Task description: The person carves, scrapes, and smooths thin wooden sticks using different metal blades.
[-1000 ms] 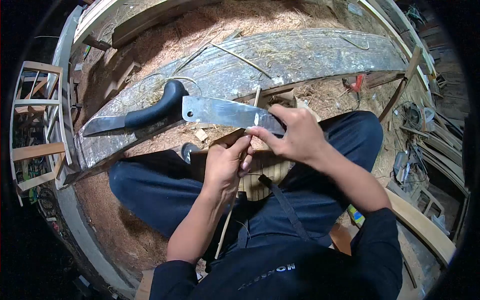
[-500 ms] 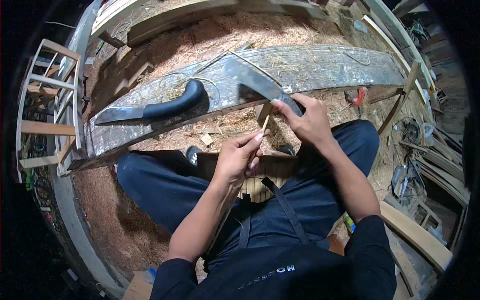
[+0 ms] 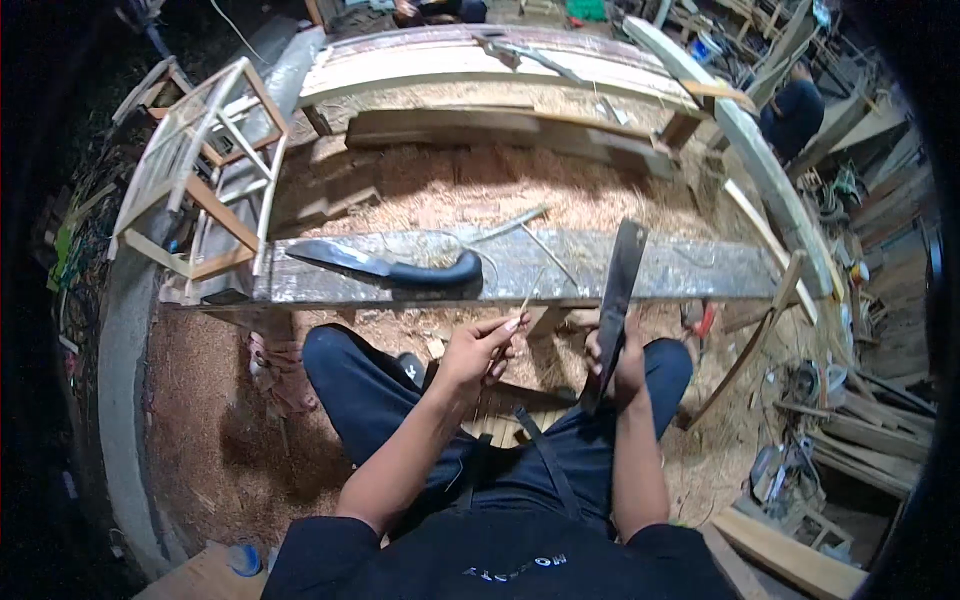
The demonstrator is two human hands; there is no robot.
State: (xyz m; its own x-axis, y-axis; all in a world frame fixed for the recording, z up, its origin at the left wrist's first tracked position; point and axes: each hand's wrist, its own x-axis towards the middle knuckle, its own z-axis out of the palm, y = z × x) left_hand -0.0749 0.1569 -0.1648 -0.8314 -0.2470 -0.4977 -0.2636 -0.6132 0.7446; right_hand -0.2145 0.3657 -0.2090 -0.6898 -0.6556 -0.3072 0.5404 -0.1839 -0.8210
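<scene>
My left hand (image 3: 482,350) pinches a thin pale stick (image 3: 527,297), whose tip points up over the near edge of a grey, worn plank (image 3: 720,272). In my right hand (image 3: 622,362) is a wide metal blade (image 3: 623,275), held upright with its dark flat side towards me; the fingers wrap round its lower part. A knife with a curved black handle (image 3: 435,271) lies on the plank to the left, its blade pointing left. Another thin stick (image 3: 548,252) and some thin shavings rest on the plank right of the knife.
A wooden frame (image 3: 215,170) stands at the left. Beyond the plank are a long beam (image 3: 500,135) and a slatted bench (image 3: 420,62). Red-handled pliers (image 3: 705,318) lie on the shavings at right. One person (image 3: 795,110) is at the far right, another at the top.
The view has tilted up and shows more of the far area. My right hand has moved away from the stick and turned the blade upright. My left hand still pinches the stick.
</scene>
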